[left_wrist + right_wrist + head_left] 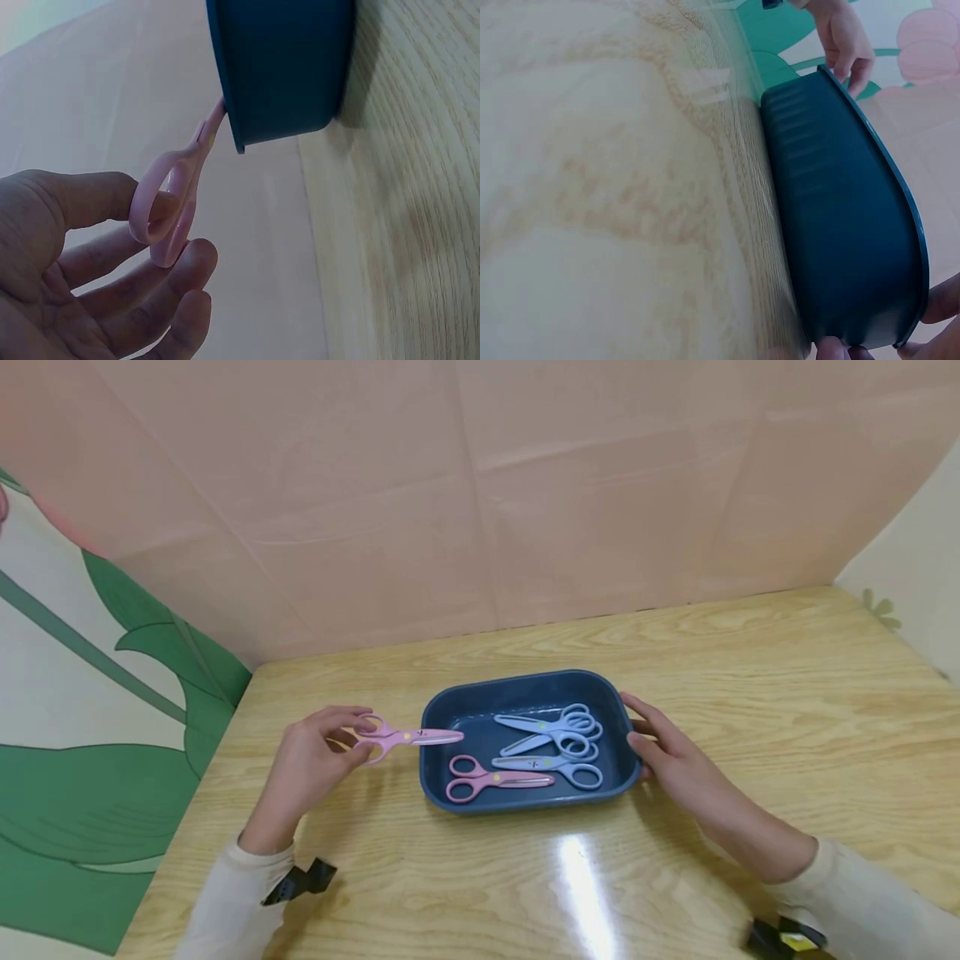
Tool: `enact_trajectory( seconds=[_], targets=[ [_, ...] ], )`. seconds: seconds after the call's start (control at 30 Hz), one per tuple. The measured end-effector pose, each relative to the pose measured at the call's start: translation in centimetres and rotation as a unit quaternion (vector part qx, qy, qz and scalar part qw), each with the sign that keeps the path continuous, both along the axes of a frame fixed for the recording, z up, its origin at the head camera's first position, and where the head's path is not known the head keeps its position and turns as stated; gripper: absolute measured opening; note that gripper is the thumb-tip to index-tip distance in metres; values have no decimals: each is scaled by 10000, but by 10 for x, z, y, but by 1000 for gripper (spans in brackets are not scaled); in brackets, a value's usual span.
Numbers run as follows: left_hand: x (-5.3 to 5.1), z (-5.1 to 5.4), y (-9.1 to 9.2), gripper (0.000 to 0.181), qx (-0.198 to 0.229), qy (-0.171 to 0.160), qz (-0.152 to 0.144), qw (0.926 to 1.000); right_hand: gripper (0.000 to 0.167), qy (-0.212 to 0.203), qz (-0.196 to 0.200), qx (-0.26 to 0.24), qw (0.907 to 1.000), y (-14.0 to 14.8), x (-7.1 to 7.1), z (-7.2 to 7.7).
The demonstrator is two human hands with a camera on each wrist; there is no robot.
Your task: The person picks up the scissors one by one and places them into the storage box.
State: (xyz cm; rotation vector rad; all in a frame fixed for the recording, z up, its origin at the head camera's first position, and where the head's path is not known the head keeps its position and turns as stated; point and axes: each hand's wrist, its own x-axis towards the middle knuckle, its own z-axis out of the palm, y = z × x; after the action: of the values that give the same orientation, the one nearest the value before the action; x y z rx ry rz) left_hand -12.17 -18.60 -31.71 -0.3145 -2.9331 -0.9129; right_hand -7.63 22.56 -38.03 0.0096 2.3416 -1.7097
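Observation:
Pink scissors [405, 737] are held by their handle loops in my left hand [318, 764], thumb and fingers pinching them. Their closed blades point right, over the left rim of a dark blue tray [480, 687]. In the left wrist view, the tray wall [289, 67] hides the blade tips of the held scissors [176, 187]. My right hand [678, 760] grips the tray's right end, with fingertips against its rim and outer wall. Inside lie overlapping light blue scissors [551, 763], handles to the right, and another pair of pink scissors [487, 779], handles to the left.
The tray stands on a light wood-grain table [465, 885]. Behind the table hangs a pinkish cloth [480, 510]. A wall with green leaf shapes [90, 793] borders the left side, and a pale wall [911, 577] the right. Small black devices sit at both wrists.

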Motion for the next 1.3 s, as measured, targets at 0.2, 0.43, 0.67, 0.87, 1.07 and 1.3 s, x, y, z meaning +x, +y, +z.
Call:
enact_trajectory(
  seconds=[0.2, 0.43, 0.67, 0.87, 1.07, 1.3],
  targets=[
    [1, -1, 5, 17, -405, 258, -121, 9988, 57, 41, 2, -44, 10000, -1, 0, -1],
    [0, 2, 11, 15, -593, 343, -273, 9973, 57, -42, -1, 166, 9999, -2, -2, -1],
    [-8, 0, 21, 14, -614, 343, -364, 9969, 57, -87, -29, 218, 9997, 0, -1, -2],
    [-7, -5, 27, 15, -539, 272, -429, 9973, 56, -81, -21, 232, 9997, -1, -2, -2],
    [-7, -7, 30, 16, -531, 285, -432, 9972, 57, -125, -12, 219, 9997, -2, -2, -1],
    [-6, -8, 31, 14, -556, 362, -517, 9965, 57, -77, 26, 269, 9996, -2, -2, -1]
  ],
)
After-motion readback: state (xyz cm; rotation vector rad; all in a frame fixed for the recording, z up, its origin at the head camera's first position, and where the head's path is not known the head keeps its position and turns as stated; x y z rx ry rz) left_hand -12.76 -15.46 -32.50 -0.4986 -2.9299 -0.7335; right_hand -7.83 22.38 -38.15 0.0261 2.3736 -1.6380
